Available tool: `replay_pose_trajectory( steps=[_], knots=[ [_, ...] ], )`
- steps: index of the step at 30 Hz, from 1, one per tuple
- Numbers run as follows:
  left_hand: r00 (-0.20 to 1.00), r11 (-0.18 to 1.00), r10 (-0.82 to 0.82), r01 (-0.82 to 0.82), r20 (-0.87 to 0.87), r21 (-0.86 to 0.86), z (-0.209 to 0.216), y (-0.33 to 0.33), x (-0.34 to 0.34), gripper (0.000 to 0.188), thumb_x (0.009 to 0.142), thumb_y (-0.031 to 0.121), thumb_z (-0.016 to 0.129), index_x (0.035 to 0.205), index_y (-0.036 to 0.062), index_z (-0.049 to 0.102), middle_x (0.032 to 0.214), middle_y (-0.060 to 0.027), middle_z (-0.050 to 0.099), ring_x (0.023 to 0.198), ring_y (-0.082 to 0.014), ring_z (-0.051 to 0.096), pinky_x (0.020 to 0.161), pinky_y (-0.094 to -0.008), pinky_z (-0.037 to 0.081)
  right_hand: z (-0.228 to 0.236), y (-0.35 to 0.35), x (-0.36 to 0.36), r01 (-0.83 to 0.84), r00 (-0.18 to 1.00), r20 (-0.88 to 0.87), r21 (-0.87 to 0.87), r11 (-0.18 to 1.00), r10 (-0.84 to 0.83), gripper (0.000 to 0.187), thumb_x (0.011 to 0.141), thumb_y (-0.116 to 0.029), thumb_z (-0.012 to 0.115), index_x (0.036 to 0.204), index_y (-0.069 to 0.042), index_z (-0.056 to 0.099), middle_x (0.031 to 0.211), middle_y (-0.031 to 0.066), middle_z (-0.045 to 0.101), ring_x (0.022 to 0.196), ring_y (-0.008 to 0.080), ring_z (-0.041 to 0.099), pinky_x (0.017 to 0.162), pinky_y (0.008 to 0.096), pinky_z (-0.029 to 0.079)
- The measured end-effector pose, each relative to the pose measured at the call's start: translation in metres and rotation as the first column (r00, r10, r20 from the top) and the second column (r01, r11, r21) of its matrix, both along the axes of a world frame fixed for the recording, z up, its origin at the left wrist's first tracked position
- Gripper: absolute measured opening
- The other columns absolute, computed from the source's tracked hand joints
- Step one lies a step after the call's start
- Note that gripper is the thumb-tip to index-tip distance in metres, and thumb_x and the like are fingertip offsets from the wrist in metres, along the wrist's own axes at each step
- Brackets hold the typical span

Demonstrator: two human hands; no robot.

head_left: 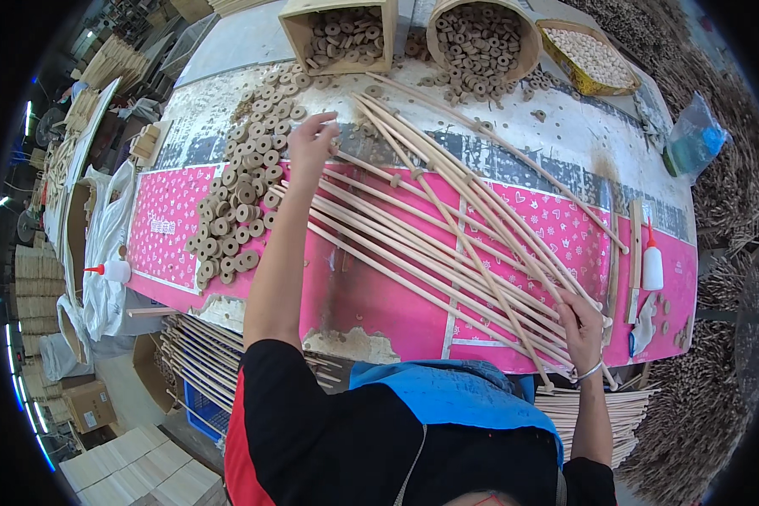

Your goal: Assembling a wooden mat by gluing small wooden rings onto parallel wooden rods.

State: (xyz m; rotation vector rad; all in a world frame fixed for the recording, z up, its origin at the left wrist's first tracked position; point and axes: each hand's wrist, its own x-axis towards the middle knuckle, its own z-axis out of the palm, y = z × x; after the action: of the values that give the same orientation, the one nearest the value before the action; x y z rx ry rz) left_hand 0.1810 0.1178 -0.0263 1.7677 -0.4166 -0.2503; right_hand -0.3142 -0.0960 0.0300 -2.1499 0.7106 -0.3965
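Worktable [565, 126] is being partly covered by pink patterned sheeting [177, 202] in a cluttered workshop, with stacked wood [38, 274] being seen at the far left. Pale wooden rods [472, 278] are being spread diagonally between the two hands. At their near right ends, several are being grasped by the right hand [582, 325]. The left hand [314, 142] is being held raised near their far ends, fingers bent; whether anything is being pinched cannot be told. Brown ring-shaped discs [244, 194] are being seen heaped to its left.
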Motion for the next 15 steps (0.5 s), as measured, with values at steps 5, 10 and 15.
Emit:
replay_pose_trajectory(
  steps=[5, 10, 15],
  knots=[
    [0.879, 0.86, -0.175, -0.082, 0.443, 0.503, -0.017, -0.035, 0.002, 0.038, 0.084, 0.025, 0.078, 0.118, 0.011, 0.07, 0.097, -0.013, 0.07, 0.09, -0.0323, 0.069, 0.078, -0.0451, 0.054, -0.006, 0.0, 0.0, 0.032, 0.999, -0.019, 0.054, 0.998, -0.031, 0.026, 0.098, -0.006, 0.062, 0.121, 0.004, 0.068, 0.087, 0.0038, 0.066, 0.069, 0.0079, 0.055, 0.062, 0.0234, 0.045],
    [0.808, 0.775, -0.242, -0.174, 0.538, 0.608, -0.025, -0.052, -0.002, 0.041, 0.084, 0.026, 0.079, 0.118, 0.007, 0.066, 0.1, -0.0141, 0.071, 0.091, -0.0319, 0.07, 0.075, -0.0445, 0.055, -0.008, 0.002, -0.001, 0.002, 1.0, -0.025, 0.061, 0.998, 0.0, 0.026, 0.099, -0.006, 0.062, 0.122, 0.004, 0.068, 0.086, 0.0035, 0.066, 0.069, 0.0075, 0.055, 0.061, 0.0232, 0.045],
    [0.982, 0.995, -0.101, 0.098, -0.158, -0.023, -0.016, -0.035, 0.003, 0.035, 0.094, 0.017, 0.069, 0.126, 0.0046, 0.066, 0.107, -0.0039, 0.074, 0.071, -0.0063, 0.062, 0.055, -0.0208, 0.044, -0.009, -0.001, -0.006, 0.026, 0.999, -0.037, 0.081, 0.996, -0.023, 0.024, 0.097, -0.003, 0.063, 0.119, 0.003, 0.07, 0.088, 0.0079, 0.069, 0.07, 0.0107, 0.06, 0.064, 0.0247, 0.049]
  ],
)
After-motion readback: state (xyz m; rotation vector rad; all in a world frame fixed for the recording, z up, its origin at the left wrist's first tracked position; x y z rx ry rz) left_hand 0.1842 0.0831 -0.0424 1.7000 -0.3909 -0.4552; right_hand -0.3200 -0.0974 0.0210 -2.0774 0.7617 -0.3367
